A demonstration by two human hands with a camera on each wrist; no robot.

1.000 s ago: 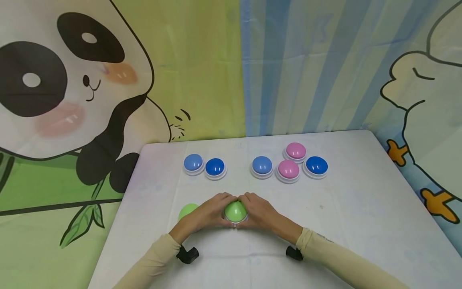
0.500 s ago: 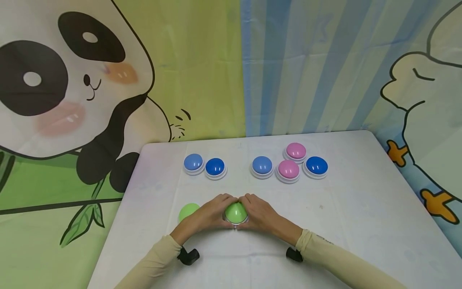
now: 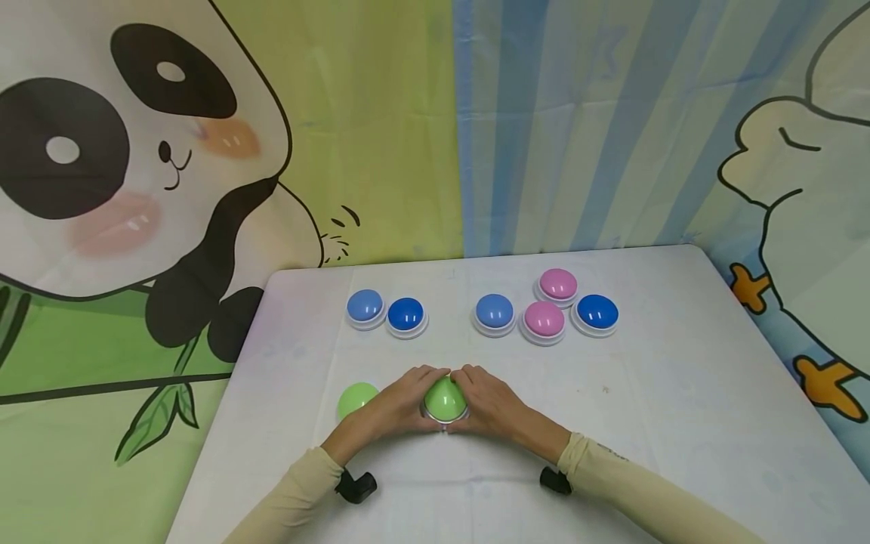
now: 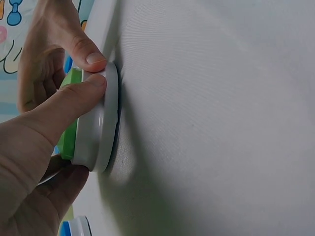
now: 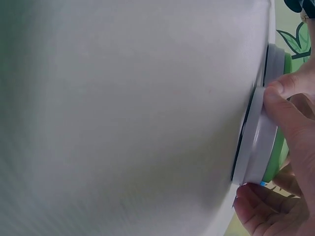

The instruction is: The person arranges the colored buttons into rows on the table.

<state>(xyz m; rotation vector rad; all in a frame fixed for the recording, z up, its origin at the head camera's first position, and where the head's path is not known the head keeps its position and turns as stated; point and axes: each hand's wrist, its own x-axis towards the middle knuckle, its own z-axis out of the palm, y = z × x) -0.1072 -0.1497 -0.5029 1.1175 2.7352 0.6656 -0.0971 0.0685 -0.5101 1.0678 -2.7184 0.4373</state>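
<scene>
A green dome push button (image 3: 445, 402) with a white round base sits on the white table in front of me, between both hands. My left hand (image 3: 406, 400) grips its left side and my right hand (image 3: 488, 402) its right side. The two thumbs meet at the near edge, pressed on the white base (image 4: 92, 135) in the left wrist view. Fingers curl round the far side, partly out of sight. Just left of my left hand stands a second green push button (image 3: 355, 399), partly hidden by that wrist; its base (image 5: 274, 61) shows in the right wrist view.
Farther back at left are a light blue button (image 3: 364, 305) and a dark blue button (image 3: 405, 315). Back right, a light blue button (image 3: 494, 311), two pink buttons (image 3: 544, 319) and a dark blue button (image 3: 597, 312) cluster together. Printed cloth backs the white table (image 3: 680, 363).
</scene>
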